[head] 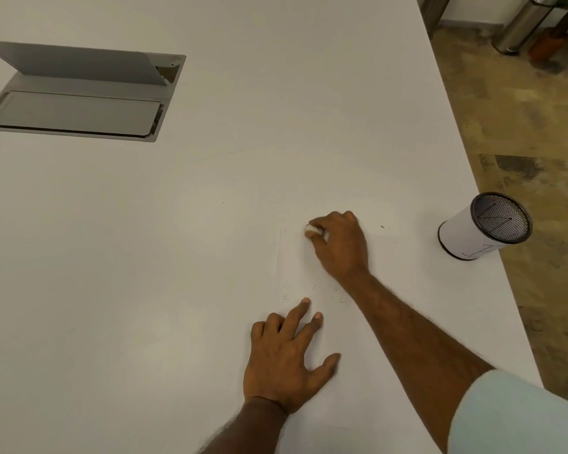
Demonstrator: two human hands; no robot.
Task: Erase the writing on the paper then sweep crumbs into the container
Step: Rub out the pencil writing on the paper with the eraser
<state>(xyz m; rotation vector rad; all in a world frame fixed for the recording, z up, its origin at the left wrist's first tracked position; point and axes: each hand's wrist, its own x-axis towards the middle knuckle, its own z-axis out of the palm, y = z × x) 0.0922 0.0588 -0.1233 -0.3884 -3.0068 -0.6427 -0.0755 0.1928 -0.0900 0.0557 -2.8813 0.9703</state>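
Observation:
A white sheet of paper (pixel 294 267) lies on the white table (pixel 145 257), barely standing out from it. Faint pencil marks (pixel 312 294) show near its lower part. My right hand (pixel 340 244) pinches a small white eraser (pixel 310 229) against the upper part of the sheet. Lower down, my left hand (pixel 289 358) rests on the paper, with two fingertips stretched out and pressing on it. A white cylindrical container (pixel 463 237) with a dark mesh inside stands near the table's right edge, to the right of my right hand.
A grey cable hatch (pixel 79 93) with its lid raised is set into the table at the far left. The table's right edge (pixel 492 204) runs diagonally, with patterned floor beyond it. A metal bin (pixel 522 24) stands on the floor at the far right.

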